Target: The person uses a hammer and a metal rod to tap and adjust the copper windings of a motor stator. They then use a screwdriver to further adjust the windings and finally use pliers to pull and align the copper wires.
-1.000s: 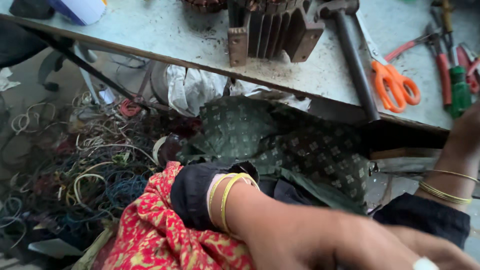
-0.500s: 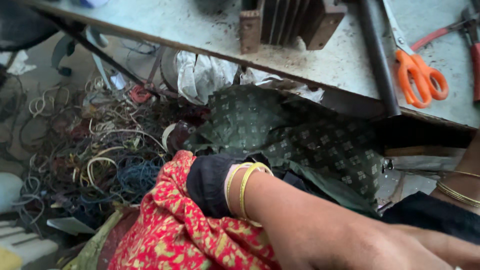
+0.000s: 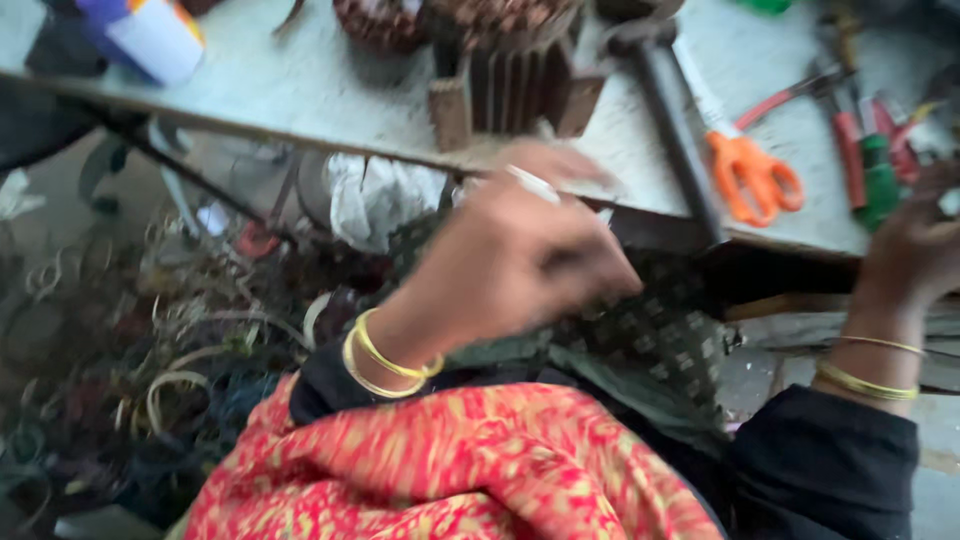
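Hands are moving up now. Left hand (image 3: 520, 255) is lifting from the lap toward the table (image 3: 300, 110) edge, blurry, grip unclear. Right hand (image 3: 915, 250) is touching tools (image 3: 865, 160), grip unclear.

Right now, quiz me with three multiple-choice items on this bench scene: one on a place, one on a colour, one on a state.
1. Where do the scissors lie?
A on the bench top
B on the floor
C in the left hand

2. What colour are the scissor handles?
A blue
B orange
C white

3. How is the left hand?
A flat on the floor
B raised near the bench edge
C inside a bag

Key: 1 A, they rest on the grey top; 2 B, both loops are orange; 3 B, it is blurred, lifted before the edge.
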